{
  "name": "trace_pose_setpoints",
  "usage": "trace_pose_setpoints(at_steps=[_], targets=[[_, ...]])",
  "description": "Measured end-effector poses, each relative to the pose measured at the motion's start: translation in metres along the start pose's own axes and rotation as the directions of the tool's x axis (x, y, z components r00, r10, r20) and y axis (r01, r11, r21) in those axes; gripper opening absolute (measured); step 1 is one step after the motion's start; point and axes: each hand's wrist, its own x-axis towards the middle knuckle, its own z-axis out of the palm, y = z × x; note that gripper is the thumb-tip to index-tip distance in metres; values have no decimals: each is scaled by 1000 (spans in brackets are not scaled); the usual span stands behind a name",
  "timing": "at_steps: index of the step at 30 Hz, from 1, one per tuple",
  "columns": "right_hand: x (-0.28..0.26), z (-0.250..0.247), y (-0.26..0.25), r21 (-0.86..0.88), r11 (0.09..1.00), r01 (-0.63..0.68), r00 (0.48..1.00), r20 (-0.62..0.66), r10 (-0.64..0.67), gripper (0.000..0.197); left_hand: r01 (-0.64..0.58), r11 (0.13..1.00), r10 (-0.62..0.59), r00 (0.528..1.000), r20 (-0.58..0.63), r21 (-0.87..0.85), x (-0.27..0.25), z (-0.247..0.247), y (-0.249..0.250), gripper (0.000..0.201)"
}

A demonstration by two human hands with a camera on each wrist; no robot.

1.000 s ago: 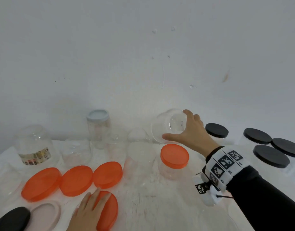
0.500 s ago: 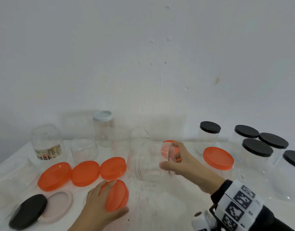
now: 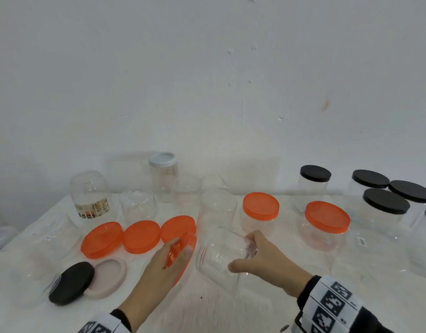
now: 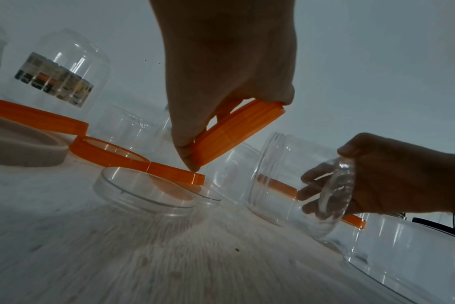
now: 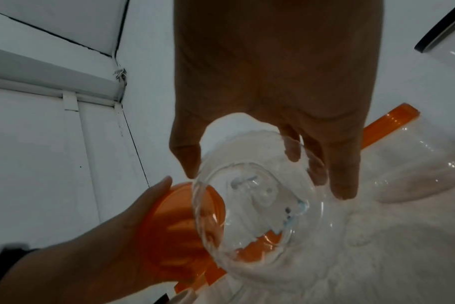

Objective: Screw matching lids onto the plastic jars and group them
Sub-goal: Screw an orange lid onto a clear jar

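Since a second ago the right hand (image 3: 260, 258) has carried the clear jar (image 3: 219, 257) from the back row down to table centre, gripping its base, jar tilted with mouth toward the orange lid (image 3: 183, 253). The left hand (image 3: 159, 272) has lifted that lid off the table and pinches it edge-on, just beside the jar mouth, not yet on. Judged: capping comes next. White table (image 3: 231, 308) against a bare white wall (image 3: 207, 80); two orange-lidded jars (image 3: 261, 212) and the black-lidded jars (image 3: 385, 203) stand right, loose orange lids (image 3: 140, 236) left.
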Motion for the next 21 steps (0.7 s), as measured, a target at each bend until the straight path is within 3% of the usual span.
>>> trace_pose_setpoints(at_steps=[3,6,15,21], targets=[[3,6,4,-20,1000,-17,998,62,18,96,-17,999,17,1000,-6,-35,0,1,5,75],[4,12,6,-99,995,-18,994,110,29,114,-27,999,27,1000,2,-43,3,4,9,78],[9,19,22,-170,982,81,985,161,-53,112,-75,997,75,997,8,6,11,6,10,97],[11,2,26,-191,981,10,971,237,37,110,-102,993,99,994,50,54,15,13,11,104]])
